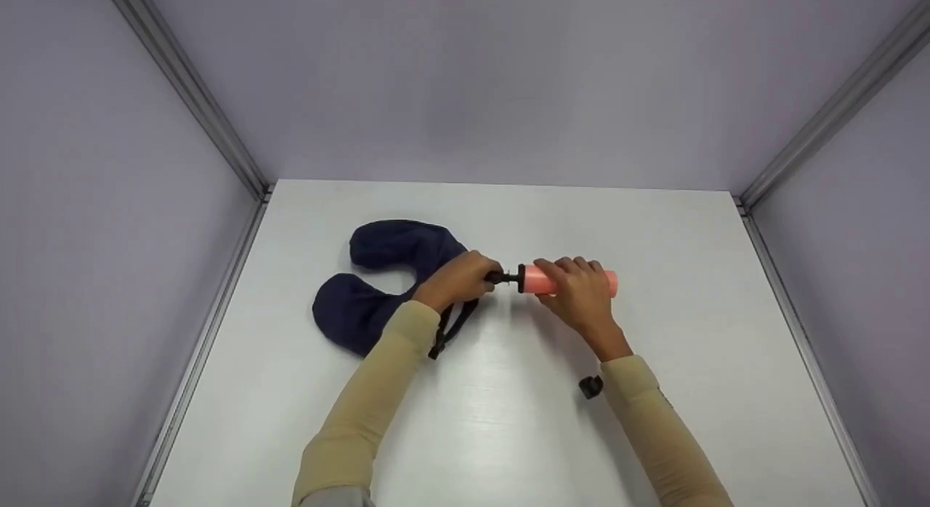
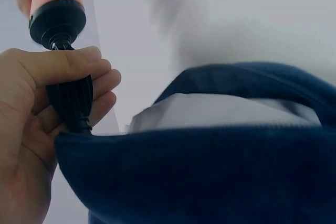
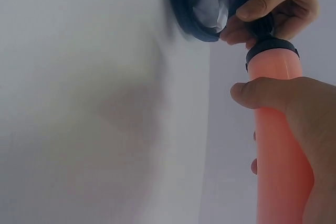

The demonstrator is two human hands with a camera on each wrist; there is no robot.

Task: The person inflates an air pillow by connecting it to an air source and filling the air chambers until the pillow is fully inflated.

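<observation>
On the surface: we see a white surface (image 1: 508,420) walled by pale panels, with a navy pillow (image 1: 378,289) left of centre and a pink pump (image 1: 570,280) lying level beside it.
Pillow: it curves in a U, its open side facing left, and a black strap (image 1: 450,331) trails from it toward us.
Pump: its black cap (image 2: 56,20) points at the pillow, and a thin black stem runs from the cap into a ribbed black nozzle (image 2: 71,100) at the pillow's edge.
Left hand: our left hand (image 1: 458,278) rests at the pillow's right side, thumb and fingers curled round the nozzle, pinching it where it meets the navy fabric.
Right hand: our right hand (image 1: 577,293) wraps the pump's barrel from above, thumb pressed on its near side; the far end of the barrel sticks out past the fingers.
Inside the fabric: from the left wrist we see a pale lining (image 2: 220,111) between two navy folds.
Nearby: a small black piece (image 1: 591,386) lies just beside the right sleeve; we cannot tell what it is.
</observation>
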